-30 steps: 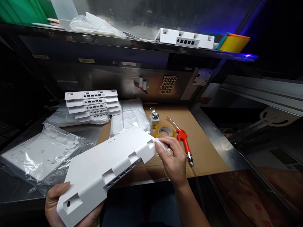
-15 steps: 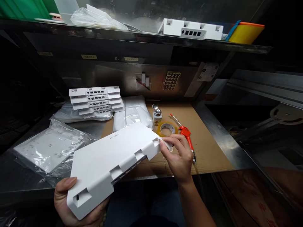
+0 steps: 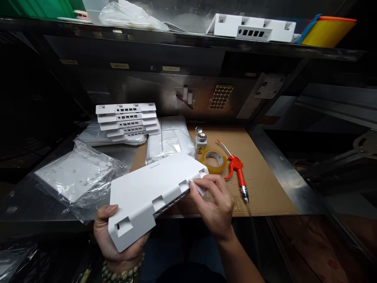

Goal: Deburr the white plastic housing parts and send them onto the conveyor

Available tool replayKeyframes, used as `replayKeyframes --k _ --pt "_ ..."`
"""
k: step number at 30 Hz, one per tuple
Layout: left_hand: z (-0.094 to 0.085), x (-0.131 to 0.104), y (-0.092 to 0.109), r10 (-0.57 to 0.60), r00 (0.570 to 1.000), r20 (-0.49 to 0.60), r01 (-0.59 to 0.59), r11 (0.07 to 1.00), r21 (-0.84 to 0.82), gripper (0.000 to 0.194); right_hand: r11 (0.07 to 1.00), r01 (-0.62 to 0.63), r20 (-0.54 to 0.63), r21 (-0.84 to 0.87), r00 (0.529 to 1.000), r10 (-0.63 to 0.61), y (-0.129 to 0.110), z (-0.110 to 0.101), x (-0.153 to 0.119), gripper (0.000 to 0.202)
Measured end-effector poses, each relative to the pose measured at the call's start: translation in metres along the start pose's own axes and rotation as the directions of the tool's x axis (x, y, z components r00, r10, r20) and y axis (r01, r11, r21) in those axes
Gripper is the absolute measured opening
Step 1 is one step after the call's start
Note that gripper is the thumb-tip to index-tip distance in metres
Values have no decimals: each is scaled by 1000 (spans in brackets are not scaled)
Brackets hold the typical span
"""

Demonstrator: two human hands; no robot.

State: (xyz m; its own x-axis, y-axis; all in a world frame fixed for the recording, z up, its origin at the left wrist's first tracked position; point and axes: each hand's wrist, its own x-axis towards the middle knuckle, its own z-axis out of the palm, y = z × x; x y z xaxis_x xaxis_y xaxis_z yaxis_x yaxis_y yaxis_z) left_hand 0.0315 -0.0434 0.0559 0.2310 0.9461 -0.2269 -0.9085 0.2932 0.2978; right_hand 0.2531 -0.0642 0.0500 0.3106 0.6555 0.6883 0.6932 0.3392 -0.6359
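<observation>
A white plastic housing [image 3: 150, 184], marked HUAWEI and with recesses and ports along its near edge, is held tilted over the front of the bench. My left hand [image 3: 118, 236] grips its lower left end, thumb on top and fingers underneath. At the right part of the ported edge, my right hand [image 3: 213, 200] is closed in a pinch, fingertips against a recess. A small white, cloth-like piece [image 3: 202, 191] shows under those fingers, mostly hidden.
Behind lie stacked housings [image 3: 128, 118], clear bags [image 3: 169, 137] and a bagged white panel [image 3: 76, 173]. A dispenser bottle [image 3: 201, 143], a tape roll [image 3: 203, 159] and a red air blow gun [image 3: 238, 171] with a hose rest on cardboard [image 3: 265, 192]. A shelf [image 3: 188, 43] crosses above.
My right fingertips have slid leftward along the ported edge, away from its right corner recess. The camera view has shifted, and the housing appears farther from me.
</observation>
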Motion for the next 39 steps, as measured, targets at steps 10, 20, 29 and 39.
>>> replayKeyframes --k 10,20,29,39 --pt "17 5 -12 121 956 -268 -110 992 57 72 981 -75 119 177 991 55 -15 4 -6 10" --pt "33 2 -23 161 927 -338 -172 985 -1 69 990 11 124 139 992 -28 -38 19 -14 13" --pt "38 2 -31 223 928 -298 -224 974 32 56 962 -39 169 270 986 -8 -58 23 -25 15" --pt "34 0 -35 176 941 -289 -173 984 33 49 972 47 174 231 981 -89 -66 26 -30 16"
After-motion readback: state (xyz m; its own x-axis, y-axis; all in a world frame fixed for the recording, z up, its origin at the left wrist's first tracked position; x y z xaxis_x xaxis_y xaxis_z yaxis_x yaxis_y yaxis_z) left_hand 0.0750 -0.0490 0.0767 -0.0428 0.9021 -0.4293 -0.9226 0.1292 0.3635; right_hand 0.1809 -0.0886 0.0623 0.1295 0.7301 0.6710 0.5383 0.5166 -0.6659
